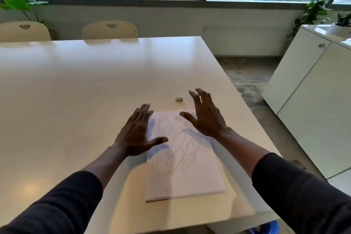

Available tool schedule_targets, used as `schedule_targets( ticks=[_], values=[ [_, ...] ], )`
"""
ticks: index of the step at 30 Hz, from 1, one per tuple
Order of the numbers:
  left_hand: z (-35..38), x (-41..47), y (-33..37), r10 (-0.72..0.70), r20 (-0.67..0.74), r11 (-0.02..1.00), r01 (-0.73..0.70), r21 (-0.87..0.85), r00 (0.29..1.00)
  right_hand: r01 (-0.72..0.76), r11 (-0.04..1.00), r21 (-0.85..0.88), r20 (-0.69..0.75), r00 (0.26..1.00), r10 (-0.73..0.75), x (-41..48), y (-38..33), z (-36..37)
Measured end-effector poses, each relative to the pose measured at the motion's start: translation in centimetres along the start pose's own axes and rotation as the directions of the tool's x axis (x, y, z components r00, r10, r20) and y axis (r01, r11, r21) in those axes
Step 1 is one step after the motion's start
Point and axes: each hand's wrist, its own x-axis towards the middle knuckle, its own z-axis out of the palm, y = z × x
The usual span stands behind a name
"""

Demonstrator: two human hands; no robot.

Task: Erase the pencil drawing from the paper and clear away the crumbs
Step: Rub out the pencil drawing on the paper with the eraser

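Left hand (136,133) flat, fingers straight, holding nothing, over the left edge of the paper (190,180), thumb out across the sheet. Right hand (205,118) spread wide and empty above the far right corner. Looping pencil drawing (180,156) between both hands and back toward the wrists. Eraser (179,99) on the table (76,81), just left of the right fingertips, untouched.

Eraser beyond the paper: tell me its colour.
Greyish white; the eraser shows best in the head view.
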Motion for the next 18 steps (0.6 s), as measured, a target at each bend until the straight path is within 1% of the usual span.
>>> schedule_targets(
  ticks=[2, 6, 8, 14, 18],
  values=[
    [0.1, -0.3, -0.2, -0.013, 0.04, 1.0, 0.014, -0.016, 0.999, -0.021, 1.0, 0.017, 0.015, 1.0, 0.021, -0.3, 0.2, 0.5],
    [0.2, -0.9, -1.0, -0.046, 0.106, 0.996, 0.053, -0.068, 0.993, -0.015, 0.999, -0.03, 0.094, 0.995, 0.018, -1.5, 0.7, 1.8],
    [0.2, -1.0, -1.5, -0.028, 0.129, 0.997, 0.037, -0.071, 0.991, -0.007, 0.999, -0.039, 0.121, 0.993, 0.011, -1.8, 0.8, 2.1],
    [0.8, -1.2, -2.2, 0.02, 0.146, 0.998, -0.011, -0.06, 0.989, 0.015, 0.999, -0.048, 0.083, 0.997, -0.011, -2.3, 1.3, 3.1],
    [1.0, -1.1, -2.4, 0.03, 0.145, 0.999, -0.028, -0.02, 0.989, 0.047, 0.996, -0.082, 0.118, 0.992, -0.037, -1.7, 1.4, 3.0]
  ],
)
